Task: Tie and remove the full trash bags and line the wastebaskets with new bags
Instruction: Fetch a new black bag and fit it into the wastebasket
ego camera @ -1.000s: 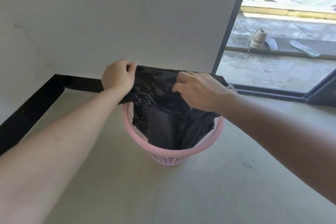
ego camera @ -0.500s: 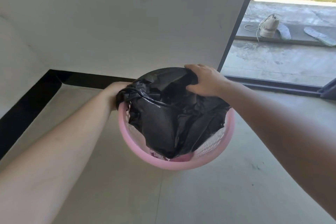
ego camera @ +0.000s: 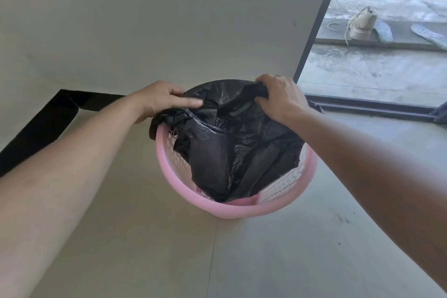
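Lining step: my left hand (ego camera: 161,99) and right hand (ego camera: 280,97) each pinch the black trash bag (ego camera: 238,145) mouth. Next, I'd stretch it over the pink wastebasket (ego camera: 242,210) rim below them.

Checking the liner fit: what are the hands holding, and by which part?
Both hold the black trash bag by its open top edge: the left hand at the far-left rim of the pink wastebasket, the right hand at its far-right rim.

White wall (ego camera: 169,19) ahead of me filling the upper left, black baseboard (ego camera: 48,126) at left, grey floor (ego camera: 242,261) beneath me, dark door frame (ego camera: 316,19) at upper right, pale shoe (ego camera: 361,24) beside two insoles (ego camera: 429,36) outside
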Action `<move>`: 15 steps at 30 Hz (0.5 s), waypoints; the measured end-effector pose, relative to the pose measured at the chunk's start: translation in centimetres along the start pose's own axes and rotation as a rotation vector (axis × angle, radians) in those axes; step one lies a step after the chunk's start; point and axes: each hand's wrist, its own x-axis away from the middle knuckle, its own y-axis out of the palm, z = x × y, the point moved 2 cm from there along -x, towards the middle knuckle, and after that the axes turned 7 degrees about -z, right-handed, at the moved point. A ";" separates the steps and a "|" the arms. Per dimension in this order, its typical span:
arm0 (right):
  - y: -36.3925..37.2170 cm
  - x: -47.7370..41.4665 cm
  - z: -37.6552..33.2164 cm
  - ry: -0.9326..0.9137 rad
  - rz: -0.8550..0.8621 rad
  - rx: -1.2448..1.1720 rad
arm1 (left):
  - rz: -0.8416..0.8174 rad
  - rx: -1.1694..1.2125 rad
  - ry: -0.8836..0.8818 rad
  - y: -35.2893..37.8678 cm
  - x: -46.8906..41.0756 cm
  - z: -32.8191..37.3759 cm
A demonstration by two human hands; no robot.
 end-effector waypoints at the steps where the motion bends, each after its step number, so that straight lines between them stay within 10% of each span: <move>1: 0.0 0.1 0.0 0.004 -0.004 0.001 | 0.055 -0.041 0.003 0.3 -0.1 0.0; 9: -1.8 0.8 0.7 0.162 0.053 0.153 | 0.528 0.298 -0.087 1.3 -1.3 -1.0; 15: -3.0 2.8 4.0 0.551 -0.207 -0.556 | 0.583 0.377 -0.105 0.4 -1.0 -1.6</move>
